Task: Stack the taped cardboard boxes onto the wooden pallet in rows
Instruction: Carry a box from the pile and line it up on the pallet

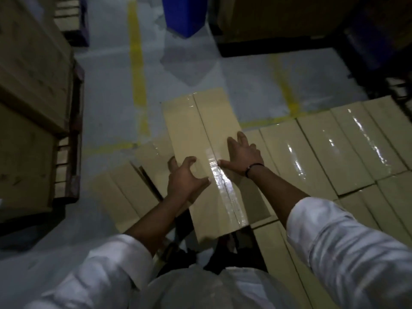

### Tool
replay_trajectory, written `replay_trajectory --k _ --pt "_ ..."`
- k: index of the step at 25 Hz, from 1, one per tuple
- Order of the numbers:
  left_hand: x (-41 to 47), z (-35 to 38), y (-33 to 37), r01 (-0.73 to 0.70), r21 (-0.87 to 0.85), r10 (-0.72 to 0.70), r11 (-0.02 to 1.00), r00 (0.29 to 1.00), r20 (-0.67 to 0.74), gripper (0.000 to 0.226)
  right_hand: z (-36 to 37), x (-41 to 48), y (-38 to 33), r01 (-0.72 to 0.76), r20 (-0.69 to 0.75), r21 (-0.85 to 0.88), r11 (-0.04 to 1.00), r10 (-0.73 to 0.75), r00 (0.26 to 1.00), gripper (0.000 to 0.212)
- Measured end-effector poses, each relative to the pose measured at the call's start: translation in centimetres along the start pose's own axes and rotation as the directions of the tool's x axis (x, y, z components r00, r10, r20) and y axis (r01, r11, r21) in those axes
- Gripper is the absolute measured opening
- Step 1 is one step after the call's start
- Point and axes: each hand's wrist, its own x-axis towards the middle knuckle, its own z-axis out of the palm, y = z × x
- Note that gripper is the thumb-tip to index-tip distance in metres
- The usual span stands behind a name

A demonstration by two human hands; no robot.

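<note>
The grey floor (107, 90) with yellow lines is all around me. On my left stand tall stacks of brown boxes (29, 63). On my right is a flat row of taped boxes (334, 141), side by side, with shiny tape on top. In the middle is the long taped box (196, 130). It lies on top of the lower boxes, a bit crooked to the row, and its far end pokes out over the floor. A blue bin (185, 14) stands far ahead. My hands are apart, both on the long box. My left hand (186, 177) hooks bent fingers at the left edge, thumb on top. My right hand (243, 153) lies flat near the right edge, fingers spread. A dark band (254, 167) is on my right wrist.
</note>
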Motion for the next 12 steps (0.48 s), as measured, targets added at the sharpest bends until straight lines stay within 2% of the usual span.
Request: replay_trajectory --k 6,12 --pt "-0.4 8.6 11.0 -0.126 0.123 0.111 0.984 0.986 0.126 0.099 -3.6 -2.1 14.2 -0.122 -0.035 0.038 0.992 0.123 0.992 0.104" --pt "-0.8 15.3 15.3 -0.152 0.111 0.129 0.982 0.974 0.188 0.102 -2.7 -2.0 22.5 -0.164 0.035 0.081 0.983 0.162 0.986 0.105"
